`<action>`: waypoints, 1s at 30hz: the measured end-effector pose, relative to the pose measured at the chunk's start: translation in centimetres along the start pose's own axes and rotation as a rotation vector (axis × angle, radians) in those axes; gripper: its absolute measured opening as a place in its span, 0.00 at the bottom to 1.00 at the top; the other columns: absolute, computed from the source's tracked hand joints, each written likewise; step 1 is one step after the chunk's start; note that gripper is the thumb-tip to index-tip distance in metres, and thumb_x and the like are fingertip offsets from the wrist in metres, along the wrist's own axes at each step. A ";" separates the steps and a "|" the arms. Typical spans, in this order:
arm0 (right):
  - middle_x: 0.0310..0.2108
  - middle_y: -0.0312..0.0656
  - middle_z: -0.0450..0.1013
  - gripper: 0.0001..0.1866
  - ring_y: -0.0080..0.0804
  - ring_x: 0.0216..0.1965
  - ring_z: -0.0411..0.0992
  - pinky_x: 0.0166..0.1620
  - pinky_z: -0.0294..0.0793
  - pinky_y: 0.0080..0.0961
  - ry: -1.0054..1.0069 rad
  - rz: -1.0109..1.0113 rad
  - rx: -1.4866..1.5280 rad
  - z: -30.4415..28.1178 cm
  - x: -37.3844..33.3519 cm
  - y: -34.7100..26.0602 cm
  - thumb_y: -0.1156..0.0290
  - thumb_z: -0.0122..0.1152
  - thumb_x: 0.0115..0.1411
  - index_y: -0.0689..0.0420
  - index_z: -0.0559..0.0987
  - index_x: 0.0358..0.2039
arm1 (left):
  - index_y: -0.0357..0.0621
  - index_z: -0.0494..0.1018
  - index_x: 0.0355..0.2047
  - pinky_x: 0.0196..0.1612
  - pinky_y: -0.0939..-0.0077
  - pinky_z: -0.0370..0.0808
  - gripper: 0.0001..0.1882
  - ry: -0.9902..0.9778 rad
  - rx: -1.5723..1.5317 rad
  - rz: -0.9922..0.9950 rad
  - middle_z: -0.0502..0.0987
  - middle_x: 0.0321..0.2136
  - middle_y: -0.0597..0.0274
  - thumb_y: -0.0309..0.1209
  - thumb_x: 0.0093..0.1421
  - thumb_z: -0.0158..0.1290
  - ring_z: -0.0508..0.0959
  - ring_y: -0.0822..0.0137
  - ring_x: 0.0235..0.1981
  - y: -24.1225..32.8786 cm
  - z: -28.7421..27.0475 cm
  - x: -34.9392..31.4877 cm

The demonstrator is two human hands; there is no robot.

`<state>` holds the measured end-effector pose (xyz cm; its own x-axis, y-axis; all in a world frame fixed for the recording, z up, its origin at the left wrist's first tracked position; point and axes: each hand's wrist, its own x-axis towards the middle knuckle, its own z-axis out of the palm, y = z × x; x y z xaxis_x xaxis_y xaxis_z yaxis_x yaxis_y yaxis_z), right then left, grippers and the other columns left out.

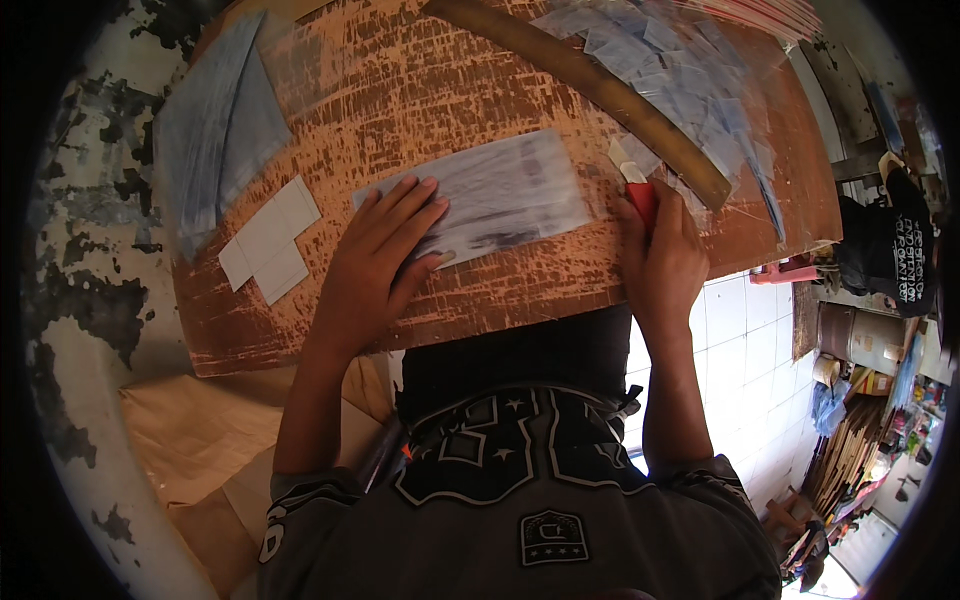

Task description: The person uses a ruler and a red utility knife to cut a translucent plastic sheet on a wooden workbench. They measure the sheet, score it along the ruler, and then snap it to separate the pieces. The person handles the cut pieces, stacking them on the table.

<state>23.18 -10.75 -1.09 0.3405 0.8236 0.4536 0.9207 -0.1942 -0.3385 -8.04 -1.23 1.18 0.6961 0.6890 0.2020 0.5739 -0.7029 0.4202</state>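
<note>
A rectangular stack of clear plastic sheets (510,190) lies on the worn wooden table (380,90). My left hand (385,240) rests flat on its left end, fingers stretched out. To the right of the stack, my right hand (665,235) is closed around a red utility knife (642,200). The knife's pale tip points up and away from me, toward a long brownish ruler-like strip (600,85) lying slantwise. Left of my left hand is a white cross-shaped paper piece with drawn lines (270,240).
Bluish plastic sheets (220,130) lie at the table's far left. Many loose clear plastic pieces (660,60) are heaped at the far right, near thin red-and-white strips (760,15). Brown paper (205,430) lies below the table's left edge. Stacked boards (850,450) stand at the right.
</note>
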 end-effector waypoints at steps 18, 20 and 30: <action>0.39 0.52 0.82 0.17 0.58 0.38 0.82 0.40 0.81 0.47 -0.030 0.026 0.135 -0.8 0.4 -0.5 0.67 0.69 0.68 0.58 0.79 0.54 | 0.45 0.76 0.66 0.78 0.41 0.59 0.24 0.263 0.017 -0.135 0.78 0.66 0.51 0.34 0.72 0.60 0.74 0.48 0.70 -0.5 -0.4 -1.3; 0.39 0.54 0.83 0.16 0.59 0.38 0.82 0.40 0.81 0.47 -0.115 0.082 0.218 -1.7 0.7 -1.3 0.68 0.69 0.67 0.59 0.80 0.53 | 0.43 0.76 0.66 0.76 0.46 0.65 0.22 0.336 -0.019 -0.219 0.79 0.65 0.49 0.32 0.73 0.58 0.78 0.50 0.67 -1.2 -0.7 -3.0; 0.38 0.55 0.84 0.20 0.55 0.40 0.85 0.43 0.82 0.44 -0.248 0.046 0.267 -0.6 1.1 -3.4 0.64 0.73 0.67 0.56 0.84 0.57 | 0.35 0.71 0.69 0.60 0.70 0.81 0.23 0.445 -0.446 -0.500 0.81 0.63 0.47 0.26 0.76 0.56 0.81 0.61 0.64 1.1 0.5 -7.0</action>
<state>20.53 -9.50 1.10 0.2935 0.9279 0.2301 0.8122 -0.1151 -0.5719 -12.04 -6.95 -0.19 0.1106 0.9754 0.1905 0.4803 -0.2203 0.8490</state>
